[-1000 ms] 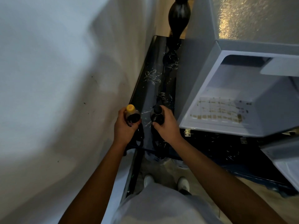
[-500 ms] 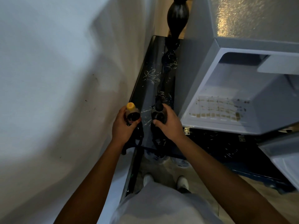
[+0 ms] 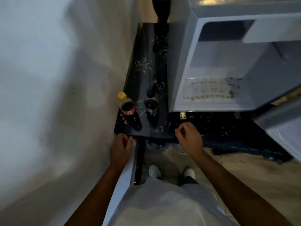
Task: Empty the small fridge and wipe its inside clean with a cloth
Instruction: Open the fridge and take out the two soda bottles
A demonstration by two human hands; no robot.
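The small grey fridge [image 3: 182,66] stands open on the right; its white inside [image 3: 228,62] holds nothing I can see, and its floor [image 3: 210,90] is stained brown. Two dark bottles stand upright on the black patterned table [image 3: 143,67] left of it: one with a yellow cap and red label [image 3: 128,108], one with a black cap [image 3: 151,106]. My left hand [image 3: 120,149] hovers just below the table's near edge, fingers loosely curled, holding nothing. My right hand [image 3: 190,139] is at the same edge, right of the bottles, also loosely curled and holding nothing. No cloth is in view.
A white wall [image 3: 57,95] runs close along the left. The fridge door [image 3: 283,128] hangs open at the right edge. A dark vase-like object [image 3: 162,10] stands at the table's far end. My feet [image 3: 154,170] are on the tan floor [image 3: 244,176].
Both hands have let go of the two bottles, which now stand on the table, and have drawn back toward me to the table's near edge.
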